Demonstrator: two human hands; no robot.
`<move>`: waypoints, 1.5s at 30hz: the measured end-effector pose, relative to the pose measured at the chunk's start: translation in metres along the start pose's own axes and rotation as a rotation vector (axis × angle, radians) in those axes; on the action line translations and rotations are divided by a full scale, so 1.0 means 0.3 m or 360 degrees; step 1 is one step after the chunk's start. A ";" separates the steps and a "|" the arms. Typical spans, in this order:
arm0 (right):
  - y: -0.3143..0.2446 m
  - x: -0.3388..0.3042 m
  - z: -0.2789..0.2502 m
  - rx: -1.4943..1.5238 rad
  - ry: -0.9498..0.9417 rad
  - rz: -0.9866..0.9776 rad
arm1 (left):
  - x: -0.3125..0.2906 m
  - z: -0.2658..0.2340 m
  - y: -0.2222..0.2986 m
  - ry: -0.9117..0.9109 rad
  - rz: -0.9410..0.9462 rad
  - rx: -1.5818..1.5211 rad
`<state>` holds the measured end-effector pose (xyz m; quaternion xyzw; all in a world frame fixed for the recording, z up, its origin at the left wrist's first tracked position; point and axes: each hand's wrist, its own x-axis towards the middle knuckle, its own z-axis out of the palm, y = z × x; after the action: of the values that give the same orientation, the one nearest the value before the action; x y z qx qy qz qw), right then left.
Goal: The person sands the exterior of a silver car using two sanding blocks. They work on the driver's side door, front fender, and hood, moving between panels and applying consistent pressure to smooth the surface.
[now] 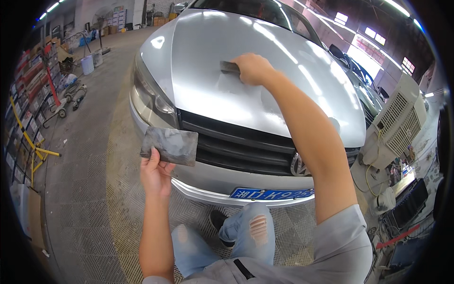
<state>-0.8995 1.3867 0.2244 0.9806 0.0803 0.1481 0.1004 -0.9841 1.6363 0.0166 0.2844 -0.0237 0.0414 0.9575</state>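
My left hand (157,174) grips the lower left corner of a dark, smeared rectangular mixing board (171,147), with a lump of grey filler paste (174,139) on its top. The board is held up in front of the car's headlight and grille. Reaching out over the silver car hood (208,42), my right hand (253,69) is closed on a dark flat filler spreader (230,67). The spreader lies against or just over the hood; contact is hard to tell. Below it shows a dull grey smoothed patch (231,84) on the shiny paint.
Below the hood are the headlight (153,94), black grille (236,144) and bumper (246,179). A beige louvred unit (399,120) with a yellow cord stands at the right, near another car. At the left are stacked boxes (35,99), a yellow stand (35,149) and a wheeled trolley (71,97).
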 end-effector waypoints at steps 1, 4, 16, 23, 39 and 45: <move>-0.012 -0.021 0.005 -0.0008 -0.0013 -0.0001 | -0.001 -0.001 0.000 -0.0009 -0.0001 -0.0008; -0.051 -0.089 0.025 -0.0041 -0.0038 -0.0019 | -0.006 -0.002 -0.002 -0.0007 -0.0009 -0.0039; -0.121 -0.413 0.049 0.0601 0.0356 -0.0103 | -0.070 -0.060 -0.015 -0.0113 -0.0102 -0.0013; -0.230 -0.686 0.286 0.3007 0.0506 0.0691 | -0.165 -0.165 -0.023 -0.0008 -0.0140 0.0165; -0.423 -0.676 0.295 0.1469 -0.0278 -0.0412 | -0.282 -0.204 0.064 0.0043 0.0139 0.0342; -0.381 -0.639 0.458 0.2895 -0.0398 0.0259 | -0.191 -0.294 0.143 -0.0229 0.0376 0.0480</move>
<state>-1.0528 1.4375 0.0180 0.6934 0.0851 -0.0724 -0.7119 -1.0432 1.7165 -0.0380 0.4221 -0.1188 0.1361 0.8884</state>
